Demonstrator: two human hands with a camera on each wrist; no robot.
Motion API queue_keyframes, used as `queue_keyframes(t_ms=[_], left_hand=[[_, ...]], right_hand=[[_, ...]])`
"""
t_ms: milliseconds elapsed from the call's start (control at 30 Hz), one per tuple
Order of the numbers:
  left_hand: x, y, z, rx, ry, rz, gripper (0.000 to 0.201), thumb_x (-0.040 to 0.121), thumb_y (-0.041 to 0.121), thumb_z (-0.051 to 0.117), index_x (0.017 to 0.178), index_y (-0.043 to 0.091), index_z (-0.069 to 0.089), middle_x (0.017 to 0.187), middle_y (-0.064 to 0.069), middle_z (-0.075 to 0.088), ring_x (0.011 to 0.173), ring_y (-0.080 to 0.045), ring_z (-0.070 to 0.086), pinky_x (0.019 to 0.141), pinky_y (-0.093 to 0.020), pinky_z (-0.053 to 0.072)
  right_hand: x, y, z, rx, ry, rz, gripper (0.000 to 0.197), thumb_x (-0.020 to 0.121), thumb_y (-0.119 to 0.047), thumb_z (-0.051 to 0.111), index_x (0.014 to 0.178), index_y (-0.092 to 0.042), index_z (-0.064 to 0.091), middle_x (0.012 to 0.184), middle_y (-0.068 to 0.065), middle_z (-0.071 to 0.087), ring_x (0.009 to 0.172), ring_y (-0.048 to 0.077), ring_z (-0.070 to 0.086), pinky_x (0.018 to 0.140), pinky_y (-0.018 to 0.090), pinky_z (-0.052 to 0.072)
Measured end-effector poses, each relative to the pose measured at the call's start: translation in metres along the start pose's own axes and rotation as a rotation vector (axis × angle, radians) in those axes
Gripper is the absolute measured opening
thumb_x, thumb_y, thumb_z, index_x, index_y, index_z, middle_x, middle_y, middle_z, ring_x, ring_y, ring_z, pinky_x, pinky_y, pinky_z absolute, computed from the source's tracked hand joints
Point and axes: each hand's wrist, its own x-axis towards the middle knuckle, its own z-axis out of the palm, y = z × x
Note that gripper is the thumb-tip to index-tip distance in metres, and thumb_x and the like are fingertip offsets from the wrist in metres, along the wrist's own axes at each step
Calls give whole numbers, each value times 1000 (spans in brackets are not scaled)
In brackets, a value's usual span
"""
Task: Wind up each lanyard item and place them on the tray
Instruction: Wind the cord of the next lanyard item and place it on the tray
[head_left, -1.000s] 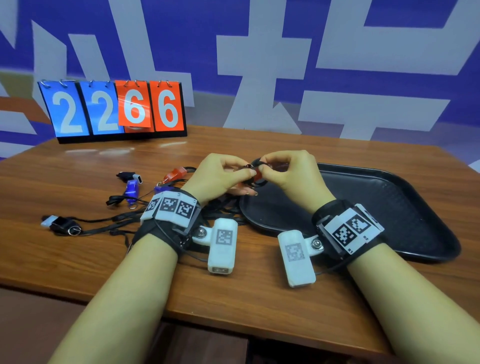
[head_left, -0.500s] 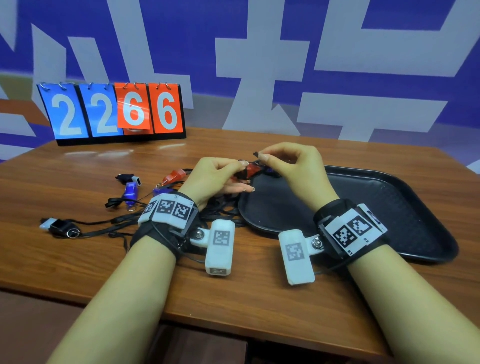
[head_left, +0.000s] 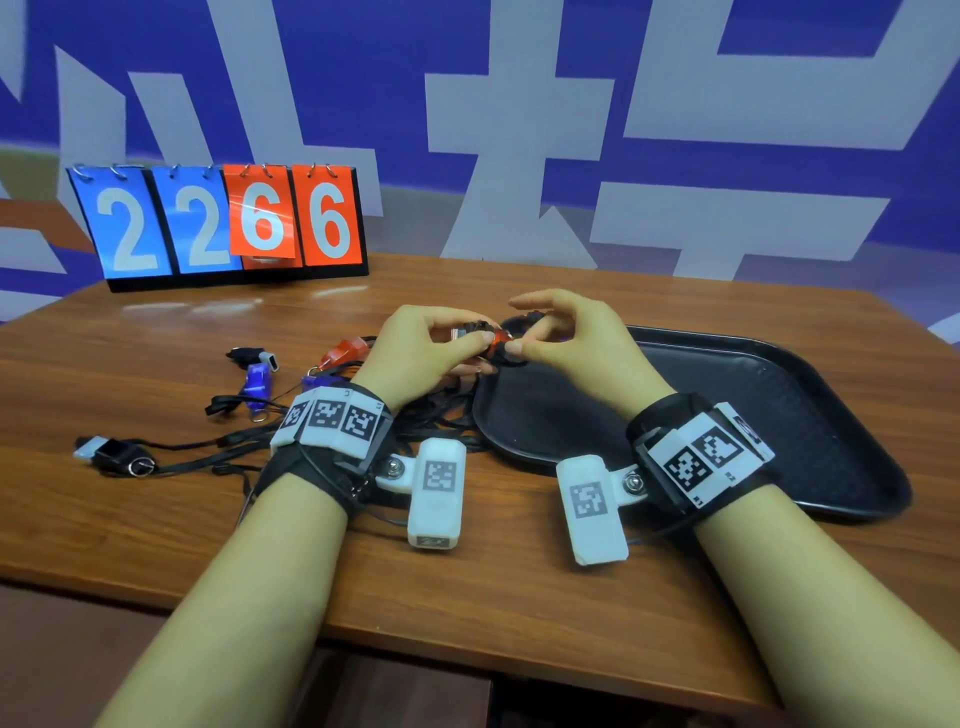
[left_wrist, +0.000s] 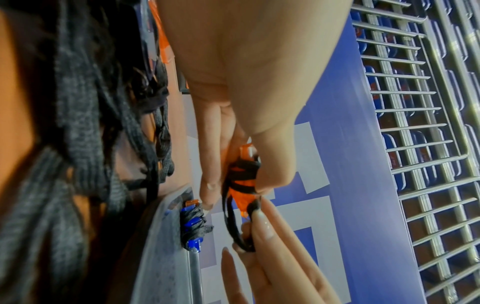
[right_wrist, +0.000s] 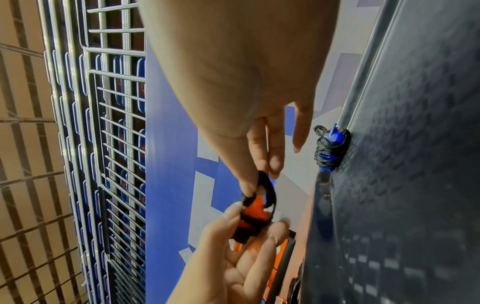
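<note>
The left hand (head_left: 426, 345) is clamped on an orange whistle (left_wrist: 242, 185) above the near left edge of the tray (head_left: 810, 395). The right hand (head_left: 566, 338) pinches the last loop of black cord (right_wrist: 267, 185), now pulled back down against the whistle after being lifted a moment ago. That looks like a final turn nearly done. One wound blue whistle (right_wrist: 330, 148) already lies on the tray; others wait on the table (head_left: 156, 519)

Staged recording room – blue printed backdrop (head_left: 363, 78), flip scoreboard (head_left: 218, 223), wooden table (head_left: 156, 519).
</note>
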Motion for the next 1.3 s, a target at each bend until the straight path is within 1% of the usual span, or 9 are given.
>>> queue_keyframes(t_ms=[100,200,400,567,633,800,900,1167,1300], left_hand=[[0,-2,0,35,-9,15,19,91,7,69,108,3,74,96,-13,76,80,-28,76,76,-32,62],[-1,-1,-1,55,-17,19,21,90,8,70,110,4,73,96,-11,76,81,-27,76,79,-36,62],[-3,3,-1,126,-35,31,21,88,15,74,108,9,75,92,-8,77,82,-24,76,82,-46,60],[-7,8,0,189,-95,80,22,86,20,75,105,9,76,73,7,75,73,-11,74,63,-15,53],[-9,9,1,202,-101,95,23,85,25,76,102,10,77,63,10,71,71,-11,73,60,-13,49],[-8,9,3,78,-96,52,22,86,23,74,102,7,76,85,-9,77,81,-24,76,77,-33,62],[-7,9,3,66,-99,32,19,87,18,74,101,5,76,84,-10,77,79,-24,76,72,-27,61],[-4,4,3,19,-59,-32,14,86,4,72,100,4,75,89,-15,76,76,-29,76,68,-29,61],[-4,4,5,-9,-10,-35,15,86,3,71,100,3,75,88,-14,76,75,-28,76,68,-28,61]], right_hand=[[0,1,1,-32,27,2,21,85,-15,75,105,-17,76,85,-3,75,88,10,70,85,21,53],[-1,0,1,-72,33,-9,15,85,-15,74,99,-21,77,89,-10,75,87,1,70,80,15,51],[-3,-6,1,-200,54,-53,20,87,-15,72,105,-22,77,90,-10,73,81,-8,63,73,2,42],[-5,-10,0,-267,85,-55,11,82,-12,72,86,-20,78,80,-10,71,78,1,64,78,14,50],[-6,-11,0,-276,95,-55,12,81,-12,72,82,-23,76,74,-10,67,74,3,62,75,16,51],[-5,-14,-4,-309,121,-108,10,81,-13,74,79,-23,73,70,-10,65,70,2,60,70,11,48],[-6,-14,-5,-329,114,-106,10,80,-14,74,77,-23,73,68,-10,65,67,1,59,68,9,46],[-6,-11,4,-263,58,-119,16,77,-10,72,71,-23,65,69,-7,63,68,4,58,66,11,43],[-5,-12,2,-192,21,-121,13,81,-9,73,75,-20,68,74,-1,67,70,10,63,67,25,56]])
